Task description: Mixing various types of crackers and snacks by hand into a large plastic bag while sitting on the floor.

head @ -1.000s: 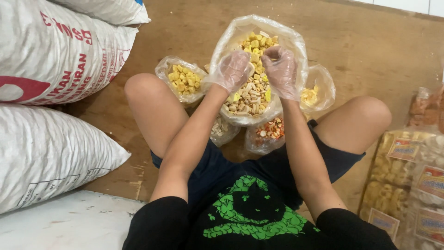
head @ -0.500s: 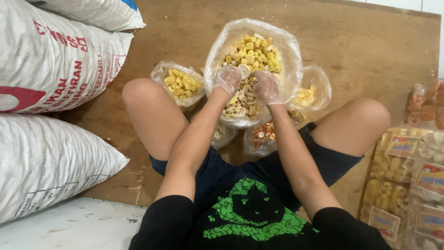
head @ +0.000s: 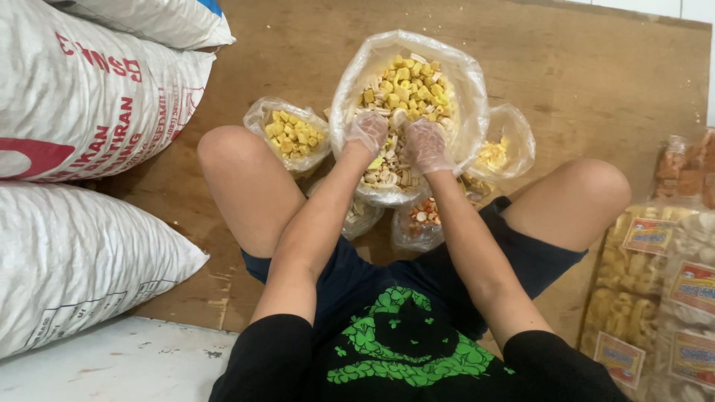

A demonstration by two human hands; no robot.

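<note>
Both gloved hands, left hand [head: 367, 132] and right hand [head: 427, 144], sit half-curled among snack pieces inside the big clear bag [head: 465, 89] at twelve o'clock; whether they grip pieces I cannot tell. Likely light, brittle contents; thin, slippery plastic, best held by its rim. Smaller bag [head: 292, 137] lies at ten o'clock.
</note>
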